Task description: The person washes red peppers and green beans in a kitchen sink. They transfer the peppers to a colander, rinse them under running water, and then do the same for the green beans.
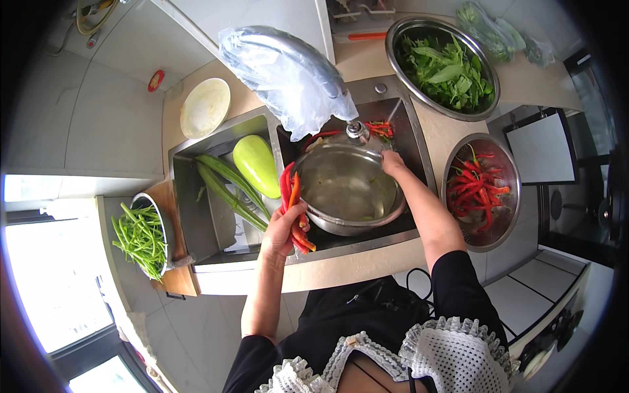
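My left hand (283, 229) is closed around a bunch of red chili peppers (295, 196), held over the front left rim of a steel basin. The metal basin (339, 225) stands in the right sink compartment with water in it and green bits floating. At its back right rim is my right hand (392, 162); its fingertips are hidden, so its grip is unclear. Behind the basin, more red chilies (379, 128) lie in the sink. Over it reaches a faucet head (357, 131), its body wrapped in a clear plastic bag (290, 83).
Left compartment: pale green gourd (256, 165) and ridged long gourds (231, 191). Right: steel colander (516, 196) of red chilies, bowl (393, 54) of leafy greens. Left: white plate (205, 108), bowl of green beans (142, 240) on a wooden board (184, 281). Bagged vegetables (486, 29) lie at back right.
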Available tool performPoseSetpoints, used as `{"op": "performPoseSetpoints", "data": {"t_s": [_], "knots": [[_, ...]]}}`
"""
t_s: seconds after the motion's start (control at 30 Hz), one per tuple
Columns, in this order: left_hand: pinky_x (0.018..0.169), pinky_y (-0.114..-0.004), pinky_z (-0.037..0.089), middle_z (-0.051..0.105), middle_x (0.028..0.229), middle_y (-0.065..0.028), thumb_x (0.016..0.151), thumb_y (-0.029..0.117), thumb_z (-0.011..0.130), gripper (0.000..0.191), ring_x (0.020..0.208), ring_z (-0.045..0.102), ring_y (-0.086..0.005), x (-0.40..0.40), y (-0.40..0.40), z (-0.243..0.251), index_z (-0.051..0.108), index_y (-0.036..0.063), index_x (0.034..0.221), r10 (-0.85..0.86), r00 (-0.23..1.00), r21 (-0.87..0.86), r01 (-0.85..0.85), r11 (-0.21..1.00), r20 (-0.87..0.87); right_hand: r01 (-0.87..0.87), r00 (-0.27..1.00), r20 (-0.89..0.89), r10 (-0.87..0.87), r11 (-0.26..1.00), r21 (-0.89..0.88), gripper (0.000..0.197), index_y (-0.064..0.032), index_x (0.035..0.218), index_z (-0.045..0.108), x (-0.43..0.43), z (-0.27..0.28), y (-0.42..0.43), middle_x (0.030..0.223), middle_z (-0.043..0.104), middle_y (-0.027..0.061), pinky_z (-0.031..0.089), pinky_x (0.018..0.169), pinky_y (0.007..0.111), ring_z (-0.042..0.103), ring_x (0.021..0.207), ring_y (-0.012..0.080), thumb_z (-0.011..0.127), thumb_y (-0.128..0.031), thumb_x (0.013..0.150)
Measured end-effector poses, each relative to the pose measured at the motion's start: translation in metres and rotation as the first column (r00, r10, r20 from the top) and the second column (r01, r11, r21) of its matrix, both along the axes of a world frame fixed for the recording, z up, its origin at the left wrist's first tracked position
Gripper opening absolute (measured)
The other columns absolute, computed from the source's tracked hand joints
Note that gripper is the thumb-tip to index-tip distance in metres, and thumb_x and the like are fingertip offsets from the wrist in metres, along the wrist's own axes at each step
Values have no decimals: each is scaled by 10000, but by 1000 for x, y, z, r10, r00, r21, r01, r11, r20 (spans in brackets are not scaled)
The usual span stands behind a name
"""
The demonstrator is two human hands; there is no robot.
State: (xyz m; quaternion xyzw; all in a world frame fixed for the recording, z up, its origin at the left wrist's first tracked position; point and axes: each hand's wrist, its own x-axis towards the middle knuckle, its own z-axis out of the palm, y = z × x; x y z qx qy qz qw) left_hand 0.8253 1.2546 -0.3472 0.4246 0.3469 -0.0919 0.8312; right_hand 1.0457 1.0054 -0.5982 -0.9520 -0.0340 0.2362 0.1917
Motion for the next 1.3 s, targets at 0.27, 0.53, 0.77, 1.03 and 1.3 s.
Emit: {"op": "performPoseSetpoints", "data": {"t_s": [0.27, 0.53, 0.77, 1.03, 1.3], "knots": [[460, -226, 377, 512, 649, -34, 824, 112, 614, 167, 544, 472, -104, 32, -6, 45, 538, 17, 940, -18, 994, -25, 20, 999, 105, -355, 881, -262, 393, 917, 182, 233, 0, 889, 646, -16, 8, -21, 831, 648, 160, 490, 698, 405, 620, 753, 274, 571, -197, 790], [477, -211, 391, 564, 888, -158, 835, 123, 586, 214, 572, 455, -106, 71, -22, 93, 515, -13, 983, -94, 928, -51, 120, 991, 362, -60, 469, -770, 432, 886, 461, 398, -26, 1078, 636, -31, 64, -4, 915, 662, 116, 505, 727, 376, 622, 838, 222, 695, -244, 751], [477, -222, 406, 585, 1046, -238, 833, 129, 592, 175, 532, 451, -107, 108, -37, 112, 524, -9, 917, -123, 894, -128, 195, 972, 431, -233, 358, -654, 666, 742, 628, 390, -20, 1066, 639, -46, 82, 75, 922, 665, 119, 509, 714, 383, 628, 823, 231, 702, -235, 746], [459, -226, 389, 576, 1065, -259, 828, 95, 571, 158, 517, 455, -111, 84, -33, 109, 519, -7, 937, -95, 911, -78, 137, 987, 402, -176, 531, -648, 546, 819, 546, 382, -14, 1052, 641, -41, 64, 35, 930, 667, 123, 512, 699, 392, 634, 805, 241, 709, -225, 741], [465, -235, 420, 519, 613, -28, 844, 125, 598, 187, 495, 493, -121, 9, -3, 23, 541, 21, 988, -10, 994, 87, 0, 996, 113, -132, 912, -396, 110, 991, -30, 362, 11, 1069, 572, 19, 80, -14, 1049, 616, 206, 544, 694, 472, 622, 944, 340, 674, -52, 728]]}}
